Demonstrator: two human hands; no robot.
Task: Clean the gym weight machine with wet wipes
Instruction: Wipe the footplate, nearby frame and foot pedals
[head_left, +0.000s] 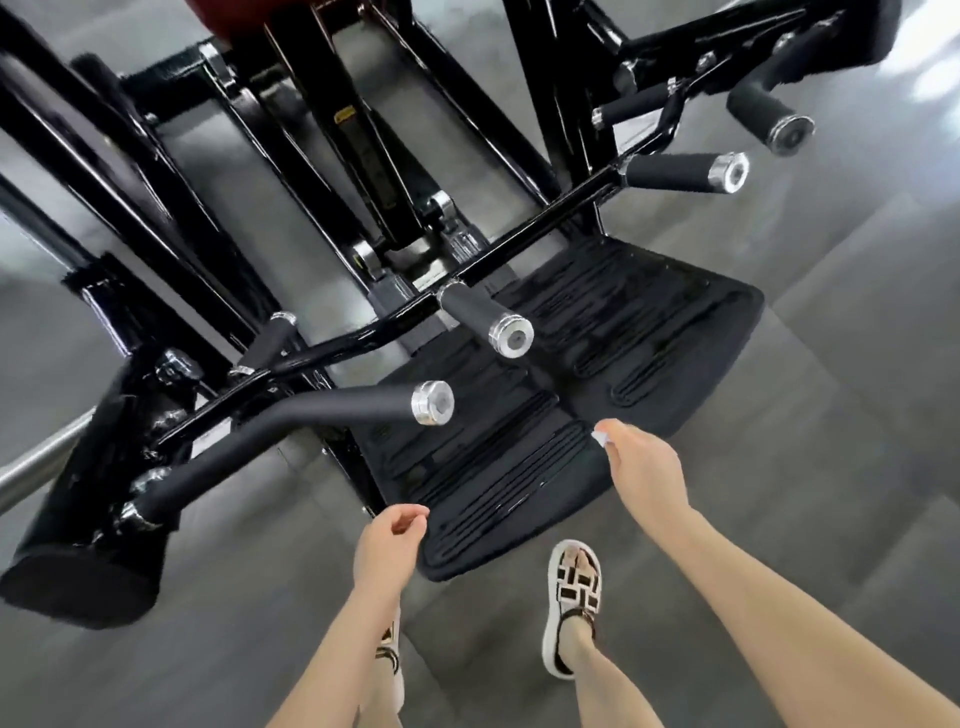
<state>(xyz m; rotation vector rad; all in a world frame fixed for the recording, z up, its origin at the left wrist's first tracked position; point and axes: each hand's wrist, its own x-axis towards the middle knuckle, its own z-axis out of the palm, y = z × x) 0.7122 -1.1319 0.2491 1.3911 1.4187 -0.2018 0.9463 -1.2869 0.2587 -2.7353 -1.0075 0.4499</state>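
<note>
Head view: wet wipe (601, 438), a small white scrap, mostly hidden, pinched at the fingertips of the right hand (644, 467), whose grip is closed on it just above the ribbed black footplate (597, 395) of the weight machine (363, 218). Left hand (387, 540) hangs near the plate's front edge, fingers loosely curled, holding nothing visible. Likely step: wiping the footplate. Best done with the wipe opened flat, pressed along the grooves, edge to edge. Foam handles (483, 322) with chrome caps sit above, glossy black frame behind; grey floor (831, 415) all round.
</note>
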